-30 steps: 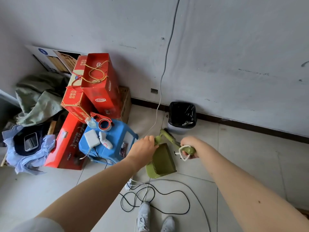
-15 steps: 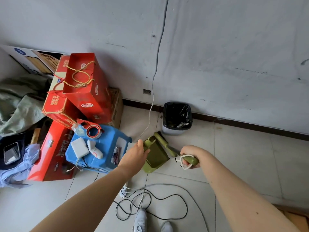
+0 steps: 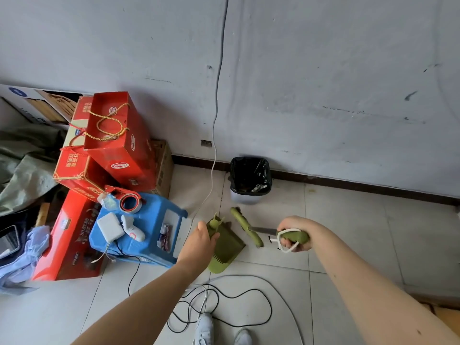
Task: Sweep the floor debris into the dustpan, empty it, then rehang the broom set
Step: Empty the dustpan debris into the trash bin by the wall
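Head view. The left hand (image 3: 199,245) reaches forward and down with its fingers (image 3: 213,237) curled round the upper handle end of the green dustpan (image 3: 227,245), which hangs tilted above the tiled floor (image 3: 348,220), its toothed edge toward the person; whether it touches the floor cannot be told. The right hand (image 3: 296,236) holds the broom (image 3: 246,227) with its fingers clamped on the green grip, from which a white loop (image 3: 286,246) hangs. A short metal shaft runs from the grip to the green brush head, which lies just beside the dustpan, on its right and apart from it. Both tools sit near the small bin (image 3: 245,197), lined with a black bag and standing against the wall's dark skirting; some refuse shows inside it. Left of the dustpan stands a blue plastic stool (image 3: 149,240) carrying a red tape dispenser (image 3: 128,199), a white adapter (image 3: 110,226) and a white pistol-shaped object (image 3: 132,229). Behind the stool, red cartons (image 3: 112,145) are stacked, one with yellow rope handles. A white cable (image 3: 216,115) runs down the wall to the floor. Black cords (image 3: 249,317) coil on the tiles near the person's light shoes (image 3: 205,329).
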`<state>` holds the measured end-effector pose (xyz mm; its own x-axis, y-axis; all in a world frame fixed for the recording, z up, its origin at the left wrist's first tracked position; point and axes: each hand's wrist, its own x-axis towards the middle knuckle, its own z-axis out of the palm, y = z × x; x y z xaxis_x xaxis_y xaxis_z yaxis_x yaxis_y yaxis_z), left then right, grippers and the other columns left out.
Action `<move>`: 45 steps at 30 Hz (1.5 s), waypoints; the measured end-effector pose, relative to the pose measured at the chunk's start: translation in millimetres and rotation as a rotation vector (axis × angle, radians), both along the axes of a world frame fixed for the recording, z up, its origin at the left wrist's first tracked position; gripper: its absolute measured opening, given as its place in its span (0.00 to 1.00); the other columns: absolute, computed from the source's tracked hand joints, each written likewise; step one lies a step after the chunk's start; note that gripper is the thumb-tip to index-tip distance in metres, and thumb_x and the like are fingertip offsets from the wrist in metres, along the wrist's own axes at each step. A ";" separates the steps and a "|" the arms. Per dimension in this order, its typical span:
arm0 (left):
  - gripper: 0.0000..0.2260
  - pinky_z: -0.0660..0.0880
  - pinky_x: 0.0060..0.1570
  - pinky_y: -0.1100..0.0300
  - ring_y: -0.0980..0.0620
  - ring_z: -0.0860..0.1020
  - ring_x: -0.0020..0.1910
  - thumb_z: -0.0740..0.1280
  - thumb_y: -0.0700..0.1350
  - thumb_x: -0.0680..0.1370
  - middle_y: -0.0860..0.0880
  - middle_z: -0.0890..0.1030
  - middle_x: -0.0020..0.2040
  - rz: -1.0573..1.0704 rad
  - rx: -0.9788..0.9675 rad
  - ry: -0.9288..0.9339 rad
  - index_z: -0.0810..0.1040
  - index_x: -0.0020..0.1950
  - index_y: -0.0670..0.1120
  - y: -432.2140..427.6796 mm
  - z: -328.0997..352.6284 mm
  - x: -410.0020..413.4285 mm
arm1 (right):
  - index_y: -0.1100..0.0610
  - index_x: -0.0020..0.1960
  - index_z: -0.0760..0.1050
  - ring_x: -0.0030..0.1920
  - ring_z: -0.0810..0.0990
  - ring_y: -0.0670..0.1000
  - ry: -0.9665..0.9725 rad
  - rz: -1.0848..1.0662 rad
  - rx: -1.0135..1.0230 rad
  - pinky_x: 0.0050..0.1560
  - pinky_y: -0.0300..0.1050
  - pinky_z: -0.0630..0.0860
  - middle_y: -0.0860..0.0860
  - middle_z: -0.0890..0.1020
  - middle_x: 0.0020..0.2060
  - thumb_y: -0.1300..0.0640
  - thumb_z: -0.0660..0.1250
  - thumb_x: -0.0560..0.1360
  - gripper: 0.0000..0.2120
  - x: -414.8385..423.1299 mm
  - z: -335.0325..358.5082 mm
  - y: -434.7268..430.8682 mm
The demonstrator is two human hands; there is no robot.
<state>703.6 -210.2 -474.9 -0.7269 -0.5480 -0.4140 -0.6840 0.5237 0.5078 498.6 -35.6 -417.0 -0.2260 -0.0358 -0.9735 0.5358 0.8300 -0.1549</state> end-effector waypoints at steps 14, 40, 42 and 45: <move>0.10 0.68 0.26 0.65 0.56 0.74 0.31 0.60 0.52 0.81 0.50 0.74 0.37 0.046 0.039 -0.055 0.63 0.50 0.46 20.7 -7.3 11.9 | 0.63 0.42 0.73 0.30 0.74 0.53 0.086 0.236 0.061 0.34 0.43 0.73 0.60 0.76 0.36 0.63 0.54 0.73 0.10 45.9 -54.8 4.9; 0.16 0.65 0.27 0.57 0.51 0.73 0.31 0.65 0.57 0.77 0.49 0.76 0.35 0.020 -0.141 0.109 0.64 0.45 0.46 28.2 107.8 16.2 | 0.64 0.41 0.72 0.18 0.72 0.46 0.002 0.151 -0.034 0.19 0.33 0.70 0.55 0.76 0.26 0.58 0.60 0.76 0.11 13.4 115.6 127.1; 0.19 0.66 0.29 0.57 0.49 0.72 0.32 0.66 0.59 0.76 0.50 0.74 0.35 0.033 -0.210 0.149 0.67 0.46 0.45 19.4 134.8 13.3 | 0.65 0.42 0.72 0.19 0.72 0.46 0.028 0.118 -0.046 0.19 0.33 0.70 0.56 0.76 0.27 0.58 0.60 0.77 0.10 12.8 130.7 143.0; 0.20 0.69 0.34 0.55 0.42 0.76 0.37 0.65 0.60 0.76 0.48 0.75 0.37 0.050 -0.289 0.220 0.68 0.46 0.43 9.9 171.8 12.5 | 0.65 0.41 0.73 0.18 0.73 0.47 0.097 0.070 -0.040 0.19 0.33 0.70 0.57 0.77 0.27 0.58 0.61 0.77 0.10 9.4 155.8 171.8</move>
<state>716.1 -200.3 -303.1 -0.7506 -0.6566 -0.0739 -0.6035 0.6356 0.4815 508.0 136.2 -261.2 -0.3144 -0.0933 -0.9447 0.4579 0.8568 -0.2371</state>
